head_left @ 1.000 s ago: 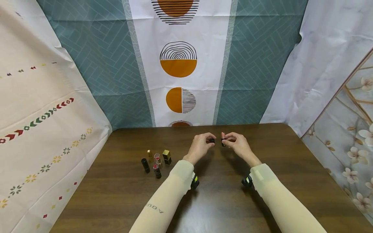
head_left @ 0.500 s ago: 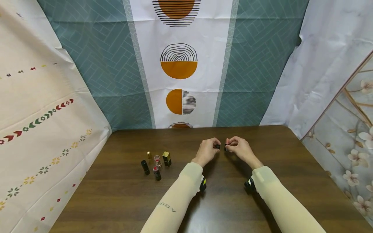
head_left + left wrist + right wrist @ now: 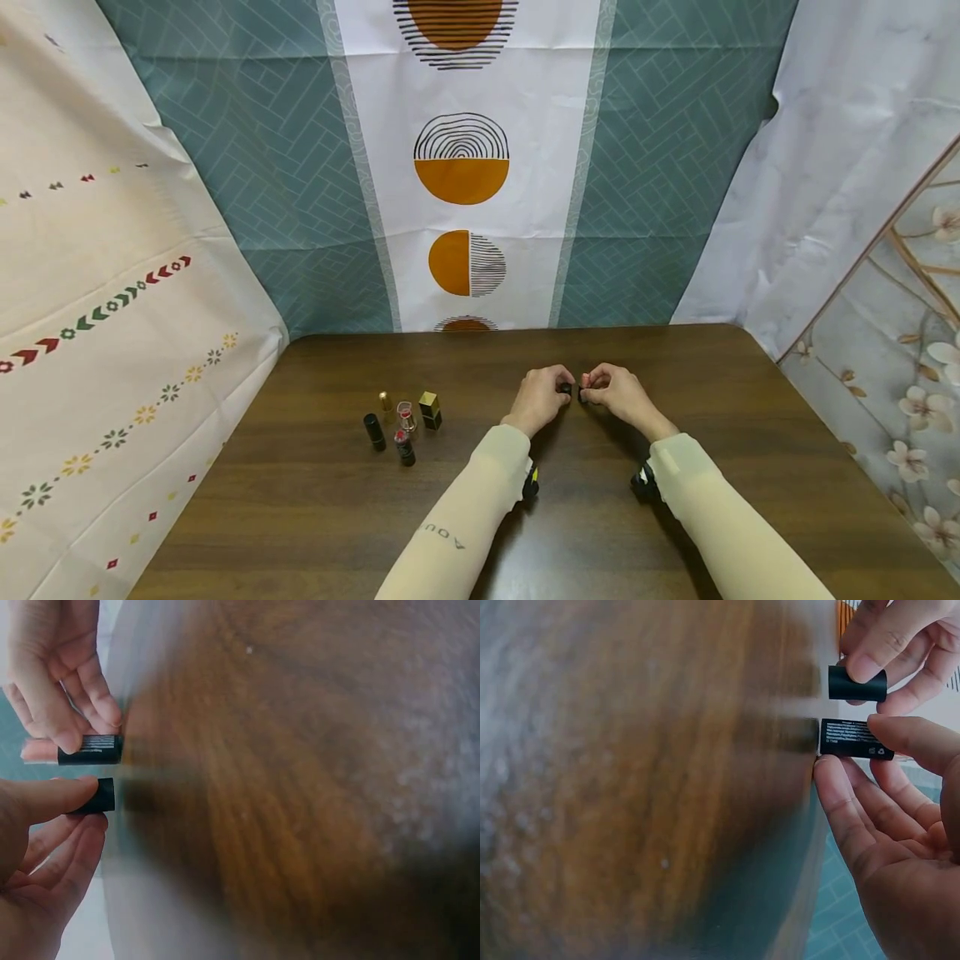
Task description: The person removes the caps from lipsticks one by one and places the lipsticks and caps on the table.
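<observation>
My right hand [image 3: 615, 397] pinches a lipstick [image 3: 838, 739] between thumb and fingers. Its black base carries small white print, and a pink upper part [image 3: 39, 751] shows in the left wrist view. The lipstick stands upright, base down, at the tabletop. In my left hand [image 3: 542, 398] is a short black cylindrical cap [image 3: 843, 688], gripped by thumb and fingertips. The cap is beside the lipstick with a narrow gap between them, also close over the table. My fingers hide part of both pieces.
Left of my hands, several cosmetics stand grouped on the brown table [image 3: 300, 517]: a black tube [image 3: 374, 432], a gold-and-black square lipstick [image 3: 431, 411], a clear-and-red one [image 3: 406, 416], a dark red-topped tube [image 3: 404, 448] and a small gold one [image 3: 385, 402]. Curtains [image 3: 285, 183] hang behind.
Both hands have come lower and nearer the table, still holding their pieces. The left hand has moved right, narrowing the gap between cap and lipstick; the right moved slightly right.
</observation>
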`<state>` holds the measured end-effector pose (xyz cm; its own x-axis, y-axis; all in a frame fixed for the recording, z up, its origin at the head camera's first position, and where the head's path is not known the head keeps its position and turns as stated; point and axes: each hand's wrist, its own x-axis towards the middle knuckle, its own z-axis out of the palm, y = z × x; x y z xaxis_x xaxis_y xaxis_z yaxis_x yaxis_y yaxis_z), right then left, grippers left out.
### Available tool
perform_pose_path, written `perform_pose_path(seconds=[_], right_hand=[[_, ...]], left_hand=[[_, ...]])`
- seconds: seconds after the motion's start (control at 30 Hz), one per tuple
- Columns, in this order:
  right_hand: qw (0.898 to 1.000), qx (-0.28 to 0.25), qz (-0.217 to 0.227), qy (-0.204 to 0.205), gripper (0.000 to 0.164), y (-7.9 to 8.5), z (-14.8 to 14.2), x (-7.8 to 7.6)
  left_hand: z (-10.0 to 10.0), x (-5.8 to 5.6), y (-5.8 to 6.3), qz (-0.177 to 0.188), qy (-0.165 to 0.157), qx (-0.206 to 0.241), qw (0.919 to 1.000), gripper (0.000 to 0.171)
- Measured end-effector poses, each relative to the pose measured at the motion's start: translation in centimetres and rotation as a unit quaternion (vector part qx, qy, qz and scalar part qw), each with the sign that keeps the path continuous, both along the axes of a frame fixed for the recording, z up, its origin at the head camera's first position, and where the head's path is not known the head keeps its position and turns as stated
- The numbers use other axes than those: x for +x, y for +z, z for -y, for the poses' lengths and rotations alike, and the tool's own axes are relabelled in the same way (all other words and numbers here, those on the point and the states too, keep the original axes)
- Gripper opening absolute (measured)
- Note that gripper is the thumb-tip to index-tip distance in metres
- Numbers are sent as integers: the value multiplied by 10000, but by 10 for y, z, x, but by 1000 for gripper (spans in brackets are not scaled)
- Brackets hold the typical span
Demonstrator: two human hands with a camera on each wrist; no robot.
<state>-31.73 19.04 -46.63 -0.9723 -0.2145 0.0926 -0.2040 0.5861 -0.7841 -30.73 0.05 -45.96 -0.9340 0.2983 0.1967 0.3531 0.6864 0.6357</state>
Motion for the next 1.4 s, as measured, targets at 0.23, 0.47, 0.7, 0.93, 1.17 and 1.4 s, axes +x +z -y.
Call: perform_pose_path(seconds=[0.23, 0.47, 0.7, 0.93, 1.17, 1.4], right_hand=[[10000, -51, 25, -19, 18, -8, -1, 4], [9999, -102, 105, 38, 21, -14, -3, 13], [9985, -397, 219, 299, 40, 1, -5, 17], [9986, -483, -146, 187, 38, 24, -10, 16], [9975, -419, -556, -89, 33, 32, -10, 12], [9951, -664, -726, -116, 31, 37, -4, 11]], left_hand=[[-2, 4, -7, 72, 84, 19, 9999, 22], [-4, 10, -18, 216, -33, 84, 9997, 30], [3, 10, -15, 277, 12, 106, 9996, 40], [10, 6, -5, 182, 61, 89, 9998, 42], [18, 10, 14, 182, 19, -22, 9998, 44], [34, 21, 33, 366, -126, -225, 9990, 42]])
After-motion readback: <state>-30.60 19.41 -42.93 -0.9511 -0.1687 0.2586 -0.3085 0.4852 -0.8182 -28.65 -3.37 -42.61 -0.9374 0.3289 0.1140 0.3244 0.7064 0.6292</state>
